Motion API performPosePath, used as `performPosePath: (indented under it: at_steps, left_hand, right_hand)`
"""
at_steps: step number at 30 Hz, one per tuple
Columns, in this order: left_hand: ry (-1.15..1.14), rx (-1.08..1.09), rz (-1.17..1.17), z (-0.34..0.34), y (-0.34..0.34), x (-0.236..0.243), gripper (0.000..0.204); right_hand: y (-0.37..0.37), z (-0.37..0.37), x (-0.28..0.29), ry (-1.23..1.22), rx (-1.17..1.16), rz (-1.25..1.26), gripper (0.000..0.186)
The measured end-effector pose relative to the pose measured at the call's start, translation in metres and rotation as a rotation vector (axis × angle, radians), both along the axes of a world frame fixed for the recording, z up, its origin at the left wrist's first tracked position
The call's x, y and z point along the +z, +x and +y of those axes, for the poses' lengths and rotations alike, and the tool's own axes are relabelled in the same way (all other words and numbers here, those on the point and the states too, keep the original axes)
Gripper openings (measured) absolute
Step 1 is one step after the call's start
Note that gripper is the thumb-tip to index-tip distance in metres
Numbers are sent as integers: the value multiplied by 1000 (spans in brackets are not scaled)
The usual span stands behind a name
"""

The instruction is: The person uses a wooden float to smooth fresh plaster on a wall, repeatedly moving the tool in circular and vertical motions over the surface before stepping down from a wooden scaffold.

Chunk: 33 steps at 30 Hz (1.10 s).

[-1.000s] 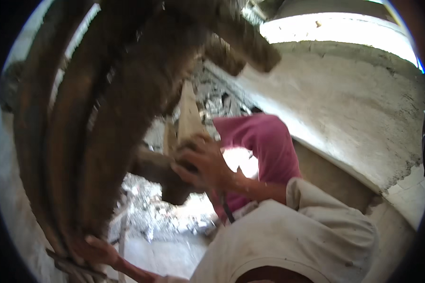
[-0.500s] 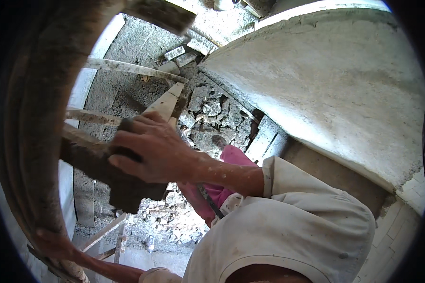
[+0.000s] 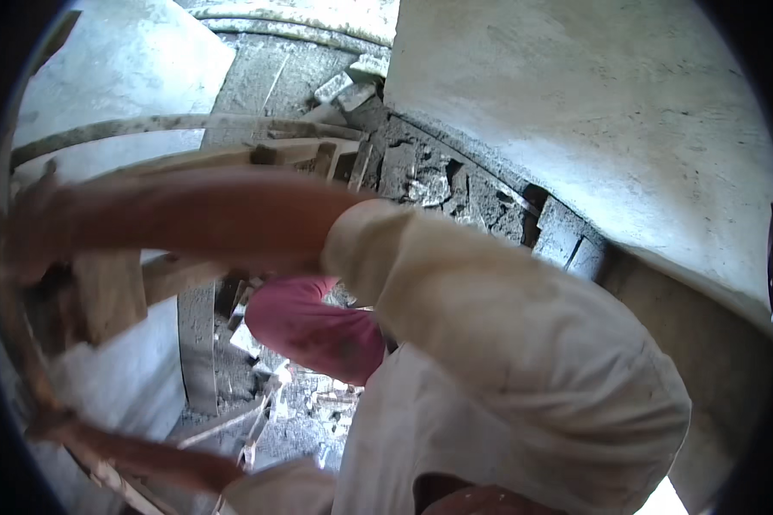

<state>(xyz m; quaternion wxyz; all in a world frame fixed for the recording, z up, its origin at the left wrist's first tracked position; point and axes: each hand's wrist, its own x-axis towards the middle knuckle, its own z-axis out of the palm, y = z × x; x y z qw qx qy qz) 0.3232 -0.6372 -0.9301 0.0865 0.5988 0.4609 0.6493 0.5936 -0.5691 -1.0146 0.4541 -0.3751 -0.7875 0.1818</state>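
My right arm stretches across to the far left, and my right hand (image 3: 39, 223) is smeared by motion there. Just beside and below it is a short wooden board (image 3: 113, 296), part of a timber ladder-like frame; whether the fingers hold it is unclear. Lower down, my left hand (image 3: 53, 425) is wrapped round a long wooden pole (image 3: 39, 378) at the left rim, which appears bent in the view. Further wooden slats (image 3: 180, 124) run from the frame toward the middle. My leg in pink trousers (image 3: 318, 330) is beneath my right arm.
A pale plastered wall (image 3: 575, 112) stands on the right. Broken rubble (image 3: 455, 189) covers the floor ahead, with loose blocks (image 3: 339, 90) beyond it. Thin sticks (image 3: 232, 425) stand at lower left, near a pale panel (image 3: 137, 386).
My right hand has swung left, from above the dark wooden piece to the far left rim. My left hand stays low on the pole, slightly further left. The view has shifted.
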Motion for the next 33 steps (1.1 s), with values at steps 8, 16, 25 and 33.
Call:
performPosePath:
  at_steps: [8, 16, 25, 33]
  left_hand:
    - [-51, 116, -75, -53, 150, -106, 76]
    - [174, 532, -19, -37, 181, -123, 73]
    - [98, 1011, 433, -26, 179, -153, 89]
    - [289, 1059, 635, -23, 198, -155, 83]
  right_hand:
    - [252, -225, -178, -615, -164, 297, 60]
    - [420, -822, -433, -1908, -968, -478, 77]
    - [404, -815, -431, -1601, -1333, 5, 63]
    - [452, -440, -448, -937, -1003, -29, 64]
